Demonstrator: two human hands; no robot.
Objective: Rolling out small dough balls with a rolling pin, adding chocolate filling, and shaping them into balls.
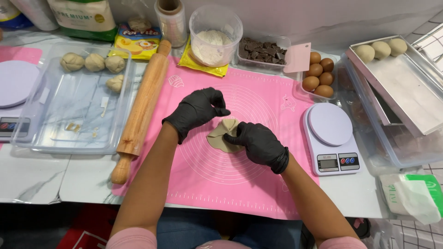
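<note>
At the centre of the frame both black-gloved hands work a beige dough round (223,136) on the pink silicone mat (258,184): the left hand (197,110) pinches its folded top edge, the right hand (259,144) grips its right side. A wooden rolling pin (140,113) lies left, a white kitchen scale (330,137) right, brown eggs (319,74) upper right on the tabletop (41,177)

Baking kitchen counter: pink mat (258,184), rolling pin (140,110), scale (330,138), eggs (319,74), flour tub (213,39), dough balls (94,62).
</note>
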